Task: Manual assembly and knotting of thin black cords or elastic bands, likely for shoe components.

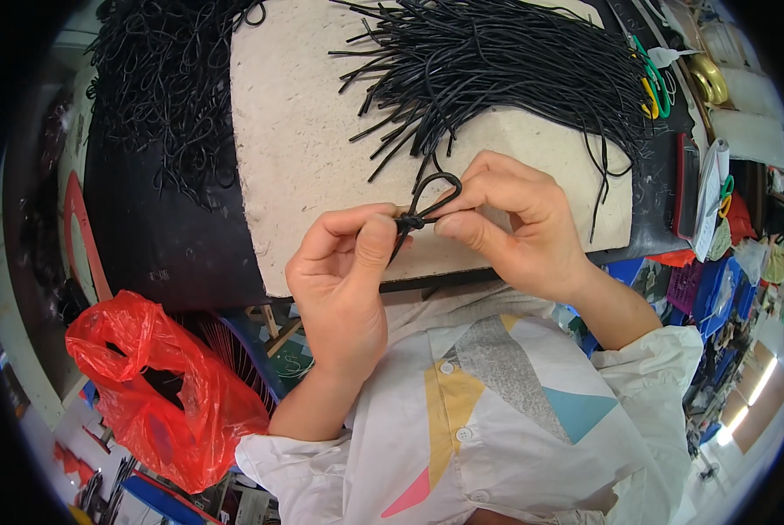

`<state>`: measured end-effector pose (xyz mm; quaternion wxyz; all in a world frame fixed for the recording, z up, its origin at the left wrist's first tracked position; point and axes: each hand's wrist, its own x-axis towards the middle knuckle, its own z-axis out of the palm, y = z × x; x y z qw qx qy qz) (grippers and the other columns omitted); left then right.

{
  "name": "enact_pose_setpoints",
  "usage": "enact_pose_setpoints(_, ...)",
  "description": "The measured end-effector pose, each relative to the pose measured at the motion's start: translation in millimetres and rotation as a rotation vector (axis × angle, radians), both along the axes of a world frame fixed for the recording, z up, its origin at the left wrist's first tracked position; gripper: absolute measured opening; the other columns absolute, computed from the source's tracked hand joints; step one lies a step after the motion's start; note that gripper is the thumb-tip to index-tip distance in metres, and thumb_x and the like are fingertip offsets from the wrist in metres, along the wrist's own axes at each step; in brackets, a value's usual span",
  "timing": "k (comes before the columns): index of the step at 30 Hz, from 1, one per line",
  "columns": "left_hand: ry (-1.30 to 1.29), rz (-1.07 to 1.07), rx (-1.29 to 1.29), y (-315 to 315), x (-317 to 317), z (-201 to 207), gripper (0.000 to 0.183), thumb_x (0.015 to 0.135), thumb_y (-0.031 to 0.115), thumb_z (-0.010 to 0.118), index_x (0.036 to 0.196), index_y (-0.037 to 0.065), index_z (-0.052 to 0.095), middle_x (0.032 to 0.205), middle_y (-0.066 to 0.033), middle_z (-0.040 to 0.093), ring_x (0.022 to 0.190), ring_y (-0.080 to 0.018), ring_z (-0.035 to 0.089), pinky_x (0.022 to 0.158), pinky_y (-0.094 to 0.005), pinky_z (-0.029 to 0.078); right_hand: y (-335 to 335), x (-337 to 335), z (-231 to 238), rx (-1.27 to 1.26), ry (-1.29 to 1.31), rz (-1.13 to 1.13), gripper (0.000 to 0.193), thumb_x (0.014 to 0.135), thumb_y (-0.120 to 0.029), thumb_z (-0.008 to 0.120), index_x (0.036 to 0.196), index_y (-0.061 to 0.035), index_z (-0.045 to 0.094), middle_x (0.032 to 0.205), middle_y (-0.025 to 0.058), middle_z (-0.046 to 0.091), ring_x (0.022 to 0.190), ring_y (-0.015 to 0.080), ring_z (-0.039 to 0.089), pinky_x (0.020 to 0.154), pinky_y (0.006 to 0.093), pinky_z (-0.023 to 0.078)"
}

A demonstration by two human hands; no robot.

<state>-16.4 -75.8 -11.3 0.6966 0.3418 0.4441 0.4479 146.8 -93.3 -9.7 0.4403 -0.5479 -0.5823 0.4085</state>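
Note:
Between my hands, above the near part of a pale board (295, 175), is a black cord (415, 221) with a knot in its middle and a loop standing up from it. My left hand (348, 271) pinches the cord just left of the knot, thumb against forefinger. On the other side, my right hand (519, 223) grips the cord by the loop and right of the knot. A thick bundle of straight black cords (514, 70) lies on the board beyond my hands. Fingertips cover part of the held cord.
A heap of looped black cords (173, 87) lies at the far left. Green-handled scissors (663, 87) and a dark red case (687, 184) are at the right edge. A red plastic bag (173, 385) hangs at the near left, beside a red triangular ruler (85, 236).

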Motion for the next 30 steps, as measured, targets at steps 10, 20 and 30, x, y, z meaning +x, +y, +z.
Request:
enact_pose_setpoints(10, -0.273, 0.001, -0.282, 6.0, -8.3, 7.8, 0.017, 0.088, 0.015, 0.051, 0.083, -0.001, 0.051, 0.080, -0.0124, 0.061, 0.072, -0.0183, 0.062, 0.066, -0.0254, 0.049, -8.2, -0.1, 5.3, 0.051, -0.169, 0.046, 0.007, 0.070, -0.003, 0.064, 0.076, -0.0026, 0.061, 0.067, 0.0066, 0.050, 0.060, 0.0172, 0.049, 0.053, 0.0269, 0.038)
enact_pose_setpoints(20, -0.086, -0.188, -0.229, 12.4, -8.4, 14.3, 0.025, 0.078, -0.002, 0.058, 0.102, -0.008, 0.053, 0.086, -0.0179, 0.062, 0.075, -0.0218, 0.064, 0.068, -0.0295, 0.054, -0.2, 12.2, 11.8, -0.204, 0.172, 0.045, 0.021, 0.079, -0.013, 0.062, 0.094, 0.0009, 0.061, 0.082, 0.0058, 0.061, 0.074, 0.0109, 0.057, 0.069, 0.0234, 0.045)
enact_pose_setpoints(30, -0.038, -0.294, -0.273, 20.0, -16.3, 11.2, 0.027, 0.077, -0.004, 0.056, 0.103, -0.011, 0.052, 0.082, -0.0180, 0.062, 0.073, -0.0227, 0.064, 0.067, -0.0302, 0.054, 0.5, 5.4, 10.8, -0.438, 0.460, -0.062, 0.015, 0.082, -0.011, 0.060, 0.089, 0.0010, 0.064, 0.075, 0.0022, 0.062, 0.069, 0.0060, 0.056, 0.063, 0.0193, 0.046)
